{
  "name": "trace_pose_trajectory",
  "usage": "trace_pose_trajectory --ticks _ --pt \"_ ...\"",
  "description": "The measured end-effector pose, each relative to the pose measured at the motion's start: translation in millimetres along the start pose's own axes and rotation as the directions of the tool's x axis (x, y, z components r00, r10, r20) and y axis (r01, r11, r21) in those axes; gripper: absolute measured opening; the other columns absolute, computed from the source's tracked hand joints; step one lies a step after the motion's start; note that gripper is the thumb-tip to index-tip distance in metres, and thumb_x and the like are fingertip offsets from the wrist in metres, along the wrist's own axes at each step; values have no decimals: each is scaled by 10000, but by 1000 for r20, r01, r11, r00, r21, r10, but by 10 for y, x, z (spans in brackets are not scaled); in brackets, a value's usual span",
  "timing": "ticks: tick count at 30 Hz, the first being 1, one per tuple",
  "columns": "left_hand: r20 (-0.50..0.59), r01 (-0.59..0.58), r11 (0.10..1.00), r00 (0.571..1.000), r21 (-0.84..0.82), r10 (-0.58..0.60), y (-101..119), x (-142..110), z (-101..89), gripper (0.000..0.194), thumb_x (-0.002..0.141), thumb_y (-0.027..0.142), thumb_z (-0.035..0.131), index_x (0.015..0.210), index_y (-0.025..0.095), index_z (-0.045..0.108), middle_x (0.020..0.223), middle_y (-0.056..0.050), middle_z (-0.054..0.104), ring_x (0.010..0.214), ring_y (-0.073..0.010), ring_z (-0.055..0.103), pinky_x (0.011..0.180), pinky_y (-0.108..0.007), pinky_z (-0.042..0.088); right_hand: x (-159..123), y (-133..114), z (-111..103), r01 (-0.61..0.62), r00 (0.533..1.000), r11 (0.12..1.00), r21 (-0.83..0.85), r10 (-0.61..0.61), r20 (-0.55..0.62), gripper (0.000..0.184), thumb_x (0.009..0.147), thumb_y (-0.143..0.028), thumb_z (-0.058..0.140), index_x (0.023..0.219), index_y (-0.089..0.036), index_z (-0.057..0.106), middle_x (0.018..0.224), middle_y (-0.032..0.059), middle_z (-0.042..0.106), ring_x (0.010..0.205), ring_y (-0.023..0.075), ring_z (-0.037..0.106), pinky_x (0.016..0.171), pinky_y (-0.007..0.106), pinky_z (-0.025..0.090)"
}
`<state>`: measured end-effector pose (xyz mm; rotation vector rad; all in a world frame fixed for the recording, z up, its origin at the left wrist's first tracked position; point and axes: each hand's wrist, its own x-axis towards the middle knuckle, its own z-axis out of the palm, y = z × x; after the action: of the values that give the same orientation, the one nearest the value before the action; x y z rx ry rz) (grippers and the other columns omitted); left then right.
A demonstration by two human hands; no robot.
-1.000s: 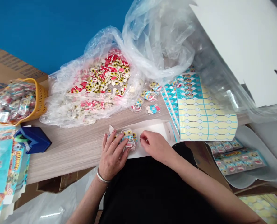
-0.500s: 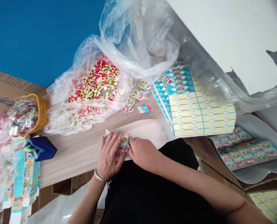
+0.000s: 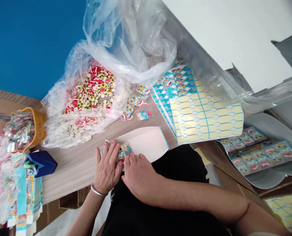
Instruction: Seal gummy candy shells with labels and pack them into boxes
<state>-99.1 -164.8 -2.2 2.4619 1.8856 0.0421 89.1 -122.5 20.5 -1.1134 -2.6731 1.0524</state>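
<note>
Pkg workshop, bag (image 3: 62,131) w/ loose pcs (image 3: 96,86), label sheets (image 3: 204,118), basket (image 3: 40,123) w/ packs (image 3: 21,129)

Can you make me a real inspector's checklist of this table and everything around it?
Surface: wood-grain table.
Job's things: small clear packs on a white card.
Clutter: plastic bag with loose pieces, yellow basket, blue holder, printed sheets.
Hands: left hand lies over the packs, fingers spread; right hand has its fingertips at them, grip unclear.
Cables: nothing seen.
Surroundings: blue panel behind, cardboard box at left.
</note>
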Motion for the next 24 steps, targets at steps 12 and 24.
trace_pose_trajectory --ticks 12,24 --pt "49 26 1000 998 13 -27 24 36 -7 690 993 381 409 1606 181 163 1635 -166 289 1544 -353 146 1225 -621 102 -14 88 42 47 999 996 74 -46 -23 494 989 -207 489 1380 95 514 1367 328 564 1277 371 584 1106 547 425" --pt "73 9 1000 997 -1 -9 -14 14 10 719 1002 411 361 1609 134 96 1659 -192 199 1550 -357 100 1230 -604 87 -60 88 62 146 965 989 25 -137 -226 318 949 -184 536 1108 44 689 1186 303 685 1150 374 659 1035 537 442"
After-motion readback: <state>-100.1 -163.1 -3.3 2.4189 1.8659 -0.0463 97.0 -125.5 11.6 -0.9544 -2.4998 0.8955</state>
